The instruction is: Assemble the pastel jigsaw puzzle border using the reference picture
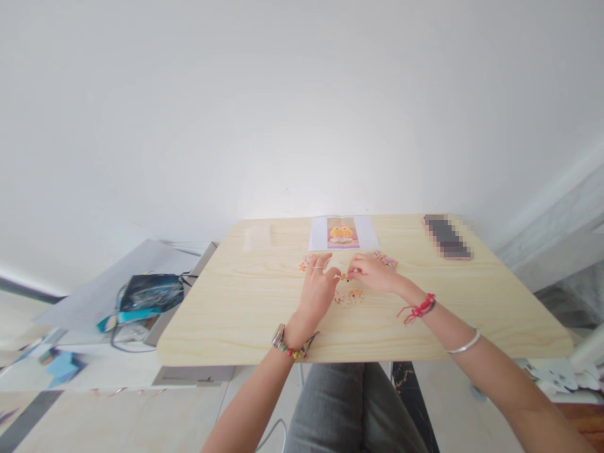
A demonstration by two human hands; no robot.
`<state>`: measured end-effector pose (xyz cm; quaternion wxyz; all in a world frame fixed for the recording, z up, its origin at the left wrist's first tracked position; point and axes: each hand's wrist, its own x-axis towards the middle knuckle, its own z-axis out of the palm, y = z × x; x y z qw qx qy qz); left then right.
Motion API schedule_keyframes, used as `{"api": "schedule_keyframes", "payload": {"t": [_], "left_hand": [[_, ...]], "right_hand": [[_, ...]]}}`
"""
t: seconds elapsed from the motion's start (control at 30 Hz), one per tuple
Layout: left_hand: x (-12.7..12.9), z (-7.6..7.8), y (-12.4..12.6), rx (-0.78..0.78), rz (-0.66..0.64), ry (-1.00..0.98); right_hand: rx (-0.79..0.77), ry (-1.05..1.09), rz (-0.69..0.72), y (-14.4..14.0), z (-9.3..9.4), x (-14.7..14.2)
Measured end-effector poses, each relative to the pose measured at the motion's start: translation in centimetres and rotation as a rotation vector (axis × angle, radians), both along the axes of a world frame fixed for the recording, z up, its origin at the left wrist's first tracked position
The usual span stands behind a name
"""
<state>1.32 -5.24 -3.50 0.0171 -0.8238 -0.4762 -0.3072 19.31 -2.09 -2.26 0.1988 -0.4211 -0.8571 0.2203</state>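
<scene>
- Head view: the left hand point(317, 286) and the right hand point(375, 272) are meeting fingertip to fingertip over the pale wooden table point(226, 314), and pinched between them is sitting a tiny orange piece point(346, 277).
- Both hands are closing in a fine pinch on that piece, thumb and forefinger drawn together, the other fingers of the left hand spreading loosely above; which hand is carrying the real grip is too small to tell.
- The piece is lying just right of the left fingertips and just left of the right ones, so neither hand is nearer; its long axis cannot be read.
- Just below the pinch, towards the person, a small pinkish-orange cluster point(349, 297) is resting on the table, apart from both hands.
- Beyond the hands, the picture card point(343, 233) with a yellow figure is lying flat, close to the fingertips.
- Further right of the right hand, well apart, a blurred phone point(446, 238) is lying on the table.
</scene>
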Motion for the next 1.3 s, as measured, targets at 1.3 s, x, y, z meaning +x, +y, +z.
{"api": "schedule_keyframes", "payload": {"t": [1.3], "left_hand": [[-4.6, 0.3, 3.2, -0.032, 0.238, 0.017]], "right_hand": [[0.388, -0.144, -0.049, 4.2, -1.6, -6.6]]}}
